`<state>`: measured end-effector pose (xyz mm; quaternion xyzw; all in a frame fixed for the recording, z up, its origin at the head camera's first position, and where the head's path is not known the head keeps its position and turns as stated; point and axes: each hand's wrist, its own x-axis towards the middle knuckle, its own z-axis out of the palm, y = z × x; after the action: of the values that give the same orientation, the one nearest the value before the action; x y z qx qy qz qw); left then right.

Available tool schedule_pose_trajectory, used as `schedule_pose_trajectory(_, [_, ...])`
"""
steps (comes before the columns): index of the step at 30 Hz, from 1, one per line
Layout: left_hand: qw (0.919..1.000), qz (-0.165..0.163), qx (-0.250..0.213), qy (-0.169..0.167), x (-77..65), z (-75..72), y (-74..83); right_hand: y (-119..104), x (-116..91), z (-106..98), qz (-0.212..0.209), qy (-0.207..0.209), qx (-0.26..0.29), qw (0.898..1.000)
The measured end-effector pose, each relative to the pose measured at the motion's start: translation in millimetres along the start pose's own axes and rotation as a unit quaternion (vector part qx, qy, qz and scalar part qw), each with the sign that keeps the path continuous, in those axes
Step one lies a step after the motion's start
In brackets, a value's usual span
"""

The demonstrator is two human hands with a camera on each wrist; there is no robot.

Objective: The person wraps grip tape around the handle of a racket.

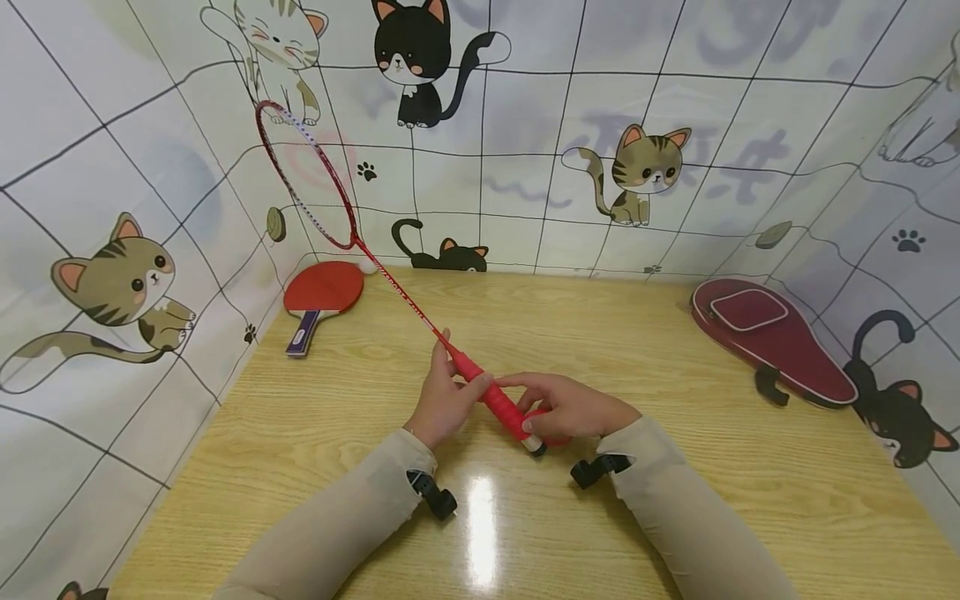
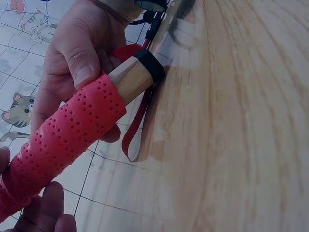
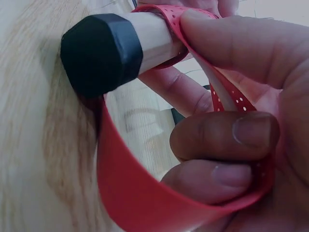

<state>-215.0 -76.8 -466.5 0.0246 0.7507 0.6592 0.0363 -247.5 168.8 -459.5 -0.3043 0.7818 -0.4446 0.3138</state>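
A badminton racket with a red shaft [image 1: 401,292] slants up to the left, its head raised before the wall. Near the top of the handle, my left hand [image 1: 442,404] holds it between thumb and fingers. Perforated red grip tape [image 2: 72,125] is wound round the handle, leaving a band of bare wood [image 2: 130,82] above the black butt cap [image 3: 91,55]. My right hand [image 1: 573,408] pinches the tape against the handle at the edge of the winding. The loose tape [image 3: 130,179] loops round its curled fingers and hangs by the butt.
A red table tennis bat [image 1: 324,287] lies at the back left of the wooden table [image 1: 600,325], a white ball [image 1: 367,265] beside it. At the right lies a dark red bat case [image 1: 780,342] with a black strap. Cat-patterned walls [image 1: 525,167] enclose the table.
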Motion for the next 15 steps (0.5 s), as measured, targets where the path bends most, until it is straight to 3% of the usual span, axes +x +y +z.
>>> schedule_pose_trajectory(15, [0.9999, -0.011, -0.012, 0.003, 0.0, 1.9, -0.7, -1.8, -1.8, -2.4, -0.003, -0.015, 0.003, 1.000])
